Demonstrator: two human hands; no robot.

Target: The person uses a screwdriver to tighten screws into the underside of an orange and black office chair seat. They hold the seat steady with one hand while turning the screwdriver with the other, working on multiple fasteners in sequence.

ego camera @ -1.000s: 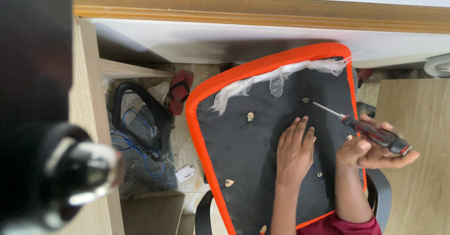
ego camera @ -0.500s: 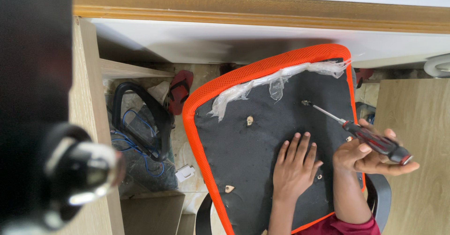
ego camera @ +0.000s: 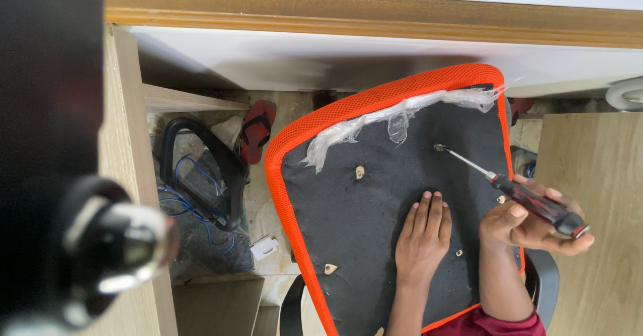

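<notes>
Screw-driving step: right hand (ego camera: pixel 529 225) grips the screwdriver (ego camera: pixel 516 192), tip on a screw (ego camera: pixel 439 148); left hand (ego camera: pixel 422 235) lies open, flat, bracing the seat underside (ego camera: pixel 375 215). Turning likely calls for steady downward pressure.

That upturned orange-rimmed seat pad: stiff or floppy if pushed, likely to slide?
Probably stiff: the seat pad keeps a flat black underside under the left hand pressed on it. It may tilt or shift when pushed, since what supports it is hidden. The torn plastic wrap along its edge looks floppy and slippery.
</notes>
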